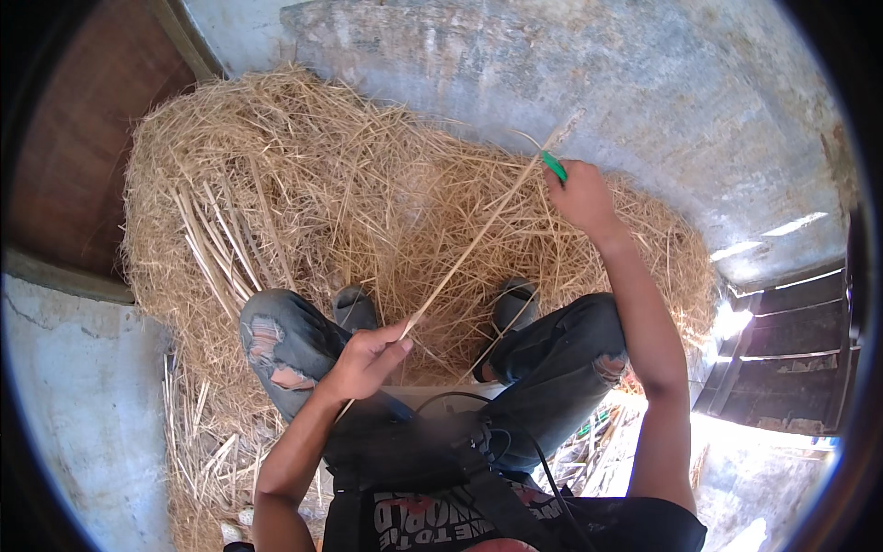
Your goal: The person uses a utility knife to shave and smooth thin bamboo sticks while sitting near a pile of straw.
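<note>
My left hand pinches the near end of a long pale straw stalk above my left knee. The stalk slants up and to the right toward my right hand, which is raised over the hay and grips a small green-handled tool against the stalk's far end. Both hands are closed on what they hold. Below them lies a big heap of loose golden straw. My knees in torn jeans and my two dark shoes rest at the heap's near edge.
A bundle of thicker pale stalks lies on the heap's left side. Trimmed stalks are scattered on the floor at lower left. A grey concrete wall rises behind; a wooden door stands left, dark wooden steps right.
</note>
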### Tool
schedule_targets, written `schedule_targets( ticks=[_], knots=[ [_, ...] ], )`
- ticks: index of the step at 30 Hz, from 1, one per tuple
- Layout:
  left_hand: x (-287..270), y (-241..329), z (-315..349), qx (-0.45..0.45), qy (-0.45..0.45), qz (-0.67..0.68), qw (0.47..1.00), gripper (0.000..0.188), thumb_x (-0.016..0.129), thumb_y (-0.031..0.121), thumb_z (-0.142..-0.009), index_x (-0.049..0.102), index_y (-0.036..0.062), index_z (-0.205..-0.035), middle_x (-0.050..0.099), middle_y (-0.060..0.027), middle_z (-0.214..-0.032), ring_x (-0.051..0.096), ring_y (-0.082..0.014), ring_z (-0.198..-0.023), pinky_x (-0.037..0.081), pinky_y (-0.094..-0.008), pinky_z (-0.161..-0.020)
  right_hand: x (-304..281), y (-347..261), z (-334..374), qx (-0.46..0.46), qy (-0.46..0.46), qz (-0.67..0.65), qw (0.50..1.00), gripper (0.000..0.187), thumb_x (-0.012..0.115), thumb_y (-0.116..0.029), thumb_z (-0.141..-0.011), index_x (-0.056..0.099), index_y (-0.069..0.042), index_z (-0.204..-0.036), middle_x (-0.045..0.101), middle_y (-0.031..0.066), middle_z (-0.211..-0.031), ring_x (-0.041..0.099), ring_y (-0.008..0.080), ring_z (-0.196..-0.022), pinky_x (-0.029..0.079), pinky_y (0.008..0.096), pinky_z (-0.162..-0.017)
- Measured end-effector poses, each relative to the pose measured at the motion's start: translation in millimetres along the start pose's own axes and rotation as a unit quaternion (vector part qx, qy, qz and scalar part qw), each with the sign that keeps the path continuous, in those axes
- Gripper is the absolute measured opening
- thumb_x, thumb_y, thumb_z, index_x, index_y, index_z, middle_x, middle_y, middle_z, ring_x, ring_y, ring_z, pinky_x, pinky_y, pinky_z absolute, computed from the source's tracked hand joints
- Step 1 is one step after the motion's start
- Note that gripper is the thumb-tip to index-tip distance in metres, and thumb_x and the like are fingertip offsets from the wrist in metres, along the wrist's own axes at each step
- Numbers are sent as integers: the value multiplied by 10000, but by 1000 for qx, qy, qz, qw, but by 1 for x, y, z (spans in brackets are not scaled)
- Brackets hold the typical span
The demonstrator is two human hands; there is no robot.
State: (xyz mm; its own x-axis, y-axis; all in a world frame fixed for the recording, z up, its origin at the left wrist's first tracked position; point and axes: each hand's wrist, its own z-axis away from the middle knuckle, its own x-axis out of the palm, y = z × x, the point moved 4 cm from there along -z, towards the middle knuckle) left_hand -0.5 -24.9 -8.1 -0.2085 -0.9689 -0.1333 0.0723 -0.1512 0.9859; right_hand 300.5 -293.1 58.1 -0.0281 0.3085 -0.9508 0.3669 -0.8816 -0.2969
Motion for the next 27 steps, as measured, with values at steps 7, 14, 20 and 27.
schedule_targets(
  ticks=[7, 14, 20, 27],
  knots=[
    [3, 5, 6, -29, -46, 51, 997, 420, 495, 95, -1061, 516, 17, -1473, 400, 58, -572, 353, -29, -493, 347, -239, -487, -4, 43, -23, 111, 94, 58, 988, 315, 576, -257, -953, 716, 24, -917, 706, 265, -862, 701, 432, -838, 548, 528, -771],
    [-3, 5, 16, -68, -24, 111, 991, 404, 492, 78, -1065, 532, 32, -1464, 401, 80, -628, 353, -17, -562, 311, -227, -511, -13, 53, -9, 115, 111, -15, 987, 360, 603, -335, -967, 651, 18, -917, 704, 234, -839, 692, 399, -794, 528, 500, -750],
    [-2, 3, 13, -52, -27, 113, 992, 398, 492, 83, -1067, 529, 5, -1456, 384, 81, -608, 345, -16, -558, 314, -226, -515, -17, 18, 6, 96, 85, -196, 972, 469, 603, -455, -992, 584, -1, -876, 613, 139, -700, 597, 244, -663, 452, 413, -635],
    [-2, -1, 11, -28, -17, 98, 995, 418, 490, 99, -1062, 515, 10, -1469, 379, 72, -548, 335, -25, -460, 318, -234, -466, -20, 9, 7, 0, 69, -174, 982, 504, 560, -490, -1015, 623, 3, -934, 567, 135, -661, 541, 234, -624, 425, 411, -613]
  ],
)
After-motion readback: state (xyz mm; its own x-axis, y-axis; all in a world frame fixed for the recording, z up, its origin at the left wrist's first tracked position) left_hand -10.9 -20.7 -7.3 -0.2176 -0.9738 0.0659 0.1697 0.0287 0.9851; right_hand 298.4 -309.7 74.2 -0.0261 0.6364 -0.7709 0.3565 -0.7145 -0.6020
